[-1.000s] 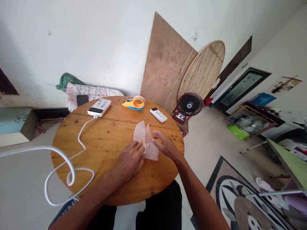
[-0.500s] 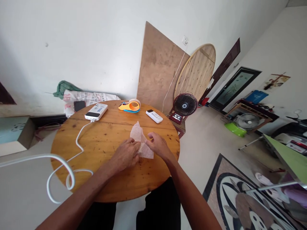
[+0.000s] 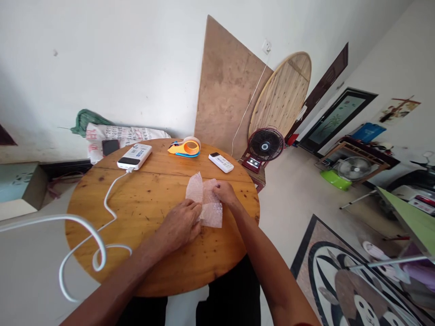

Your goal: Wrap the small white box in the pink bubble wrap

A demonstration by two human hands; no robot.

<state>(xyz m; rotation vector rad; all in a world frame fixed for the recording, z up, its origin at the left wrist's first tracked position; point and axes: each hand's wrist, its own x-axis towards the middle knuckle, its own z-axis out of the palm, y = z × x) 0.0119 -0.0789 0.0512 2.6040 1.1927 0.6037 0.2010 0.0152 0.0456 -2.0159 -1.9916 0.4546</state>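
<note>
A pinkish, see-through sheet of bubble wrap (image 3: 212, 216) lies creased and partly spread on the round wooden table (image 3: 146, 213). My left hand (image 3: 181, 222) is closed on its left lower edge, the fingers bent over it and the fingertips partly hidden. At the upper right edge, my right hand (image 3: 224, 192) pinches the film between thumb and fingers. Beyond the right hand lies a small white device with a dark end (image 3: 220, 162). An orange and blue tape dispenser (image 3: 185, 147) stands farther back, holding a roll of clear tape.
A white power bank (image 3: 135, 156) with a plugged-in white cable (image 3: 108, 199) sits at the table's back left; the cable loops over the left edge. A fan (image 3: 265, 146) stands past the right edge. Wooden boards (image 3: 231, 86) lean on the wall behind.
My right hand has moved from open fingers above the bubble wrap to a pinch on its upper right edge. The wrap's right side is spread wider. The view has shifted slightly.
</note>
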